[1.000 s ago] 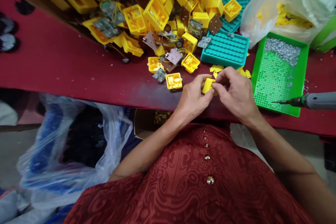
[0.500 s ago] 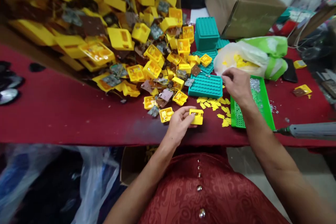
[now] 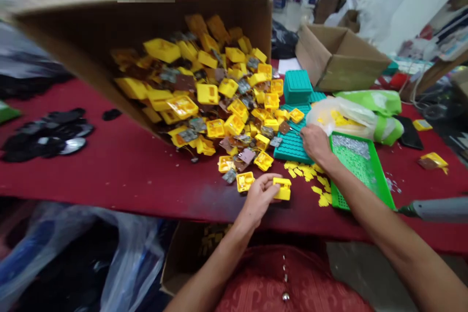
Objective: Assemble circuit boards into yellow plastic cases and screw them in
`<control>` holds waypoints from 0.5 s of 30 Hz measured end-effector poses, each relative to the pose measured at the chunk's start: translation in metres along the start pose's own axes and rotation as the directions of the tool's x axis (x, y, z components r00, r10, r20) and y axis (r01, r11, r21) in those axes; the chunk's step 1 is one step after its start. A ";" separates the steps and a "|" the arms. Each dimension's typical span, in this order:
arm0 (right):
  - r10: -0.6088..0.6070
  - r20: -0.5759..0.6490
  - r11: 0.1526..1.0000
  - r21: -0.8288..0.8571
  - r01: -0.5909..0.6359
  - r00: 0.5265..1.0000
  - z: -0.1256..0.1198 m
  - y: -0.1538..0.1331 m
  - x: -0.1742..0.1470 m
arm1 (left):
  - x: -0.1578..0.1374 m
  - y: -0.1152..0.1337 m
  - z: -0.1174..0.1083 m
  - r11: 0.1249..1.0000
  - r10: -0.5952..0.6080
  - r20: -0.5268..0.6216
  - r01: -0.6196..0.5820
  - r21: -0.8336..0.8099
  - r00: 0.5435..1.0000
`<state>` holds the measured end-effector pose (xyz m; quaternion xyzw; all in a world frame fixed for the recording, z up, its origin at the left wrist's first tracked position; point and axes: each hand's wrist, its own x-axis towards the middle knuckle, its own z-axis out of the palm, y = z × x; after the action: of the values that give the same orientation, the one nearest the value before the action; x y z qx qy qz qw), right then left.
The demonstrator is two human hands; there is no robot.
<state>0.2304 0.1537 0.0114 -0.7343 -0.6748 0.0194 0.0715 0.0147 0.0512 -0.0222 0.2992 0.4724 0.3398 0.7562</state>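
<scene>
My left hand (image 3: 260, 198) is closed around a small yellow plastic housing (image 3: 282, 190) with a cut-out in its side, held just above the cloth near the table's front edge. My right hand (image 3: 316, 145) is at the right edge of the teal ribbed tray (image 3: 292, 150), its fingers pinched together. A thin dark sliver shows by its fingertips, too small to name. Under that forearm, the green tray (image 3: 380, 175) holds many small silvery pieces. Flat yellow tabs (image 3: 305, 171) are scattered between the two trays.
A big cardboard box (image 3: 215, 7) lies on its side, spilling yellow housings with circuit boards. At right are a grey power screwdriver (image 3: 438, 210), a white-and-green bag (image 3: 351, 114) and a black phone (image 3: 409, 131). Black discs (image 3: 47, 131) lie at left.
The camera has tipped up, so everything sits lower in view. My right hand has moved slightly left and down over the teal tray's edge. My left hand keeps the housing.
</scene>
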 end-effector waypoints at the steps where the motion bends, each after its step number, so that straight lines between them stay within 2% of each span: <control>1: -0.030 -0.031 1.000 -0.002 0.030 0.999 -0.001 -0.001 -0.003 | 0.000 -0.001 0.001 1.000 -0.012 0.005 0.012 -0.005 1.000; 4: -0.143 -0.170 0.989 0.023 0.149 0.975 -0.003 0.000 -0.014 | 0.003 -0.001 0.002 0.999 0.036 -0.034 -0.036 0.010 0.999; 7: -0.264 -0.340 0.950 0.068 0.304 0.903 0.003 0.002 -0.026 | 0.009 0.004 0.003 0.996 0.085 -0.072 -0.083 0.028 0.994; 8: -0.297 -0.415 0.930 0.079 0.360 0.860 0.005 0.002 -0.031 | 0.009 0.005 0.003 0.994 0.103 -0.083 -0.100 0.033 0.991; 9: -0.343 -0.535 0.886 0.088 0.454 0.772 0.008 0.001 -0.036 | 0.010 0.007 0.004 0.992 0.122 -0.090 -0.119 0.039 0.988; 10: -0.358 -0.606 0.860 0.083 0.504 0.710 0.010 0.000 -0.042 | 0.010 0.009 0.005 0.990 0.141 -0.093 -0.137 0.044 0.986; 11: -0.364 -0.655 0.837 0.081 0.541 0.662 0.011 -0.002 -0.048 | 0.010 0.011 0.007 0.987 0.156 -0.092 -0.152 0.049 0.983; 12: -0.360 -0.687 0.815 0.098 0.571 0.632 0.011 -0.005 -0.054 | 0.009 0.013 0.009 0.985 0.168 -0.090 -0.164 0.052 0.982; 13: -0.344 -0.696 0.802 0.132 0.583 0.630 0.011 -0.007 -0.061 | 0.008 0.015 0.011 0.984 0.174 -0.088 -0.170 0.052 0.981; 14: -0.319 -0.691 0.789 0.185 0.585 0.649 0.009 -0.009 -0.069 | 0.006 0.016 0.014 0.984 0.176 -0.087 -0.172 0.048 0.981; 15: -0.286 -0.666 0.779 0.257 0.572 0.689 0.006 -0.012 -0.077 | 0.003 0.018 0.016 0.985 0.173 -0.089 -0.170 0.038 0.981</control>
<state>0.2112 0.0787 0.0015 -0.4804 -0.7507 -0.0748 0.4473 0.0262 0.0618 -0.0036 0.3343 0.4842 0.4100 0.6969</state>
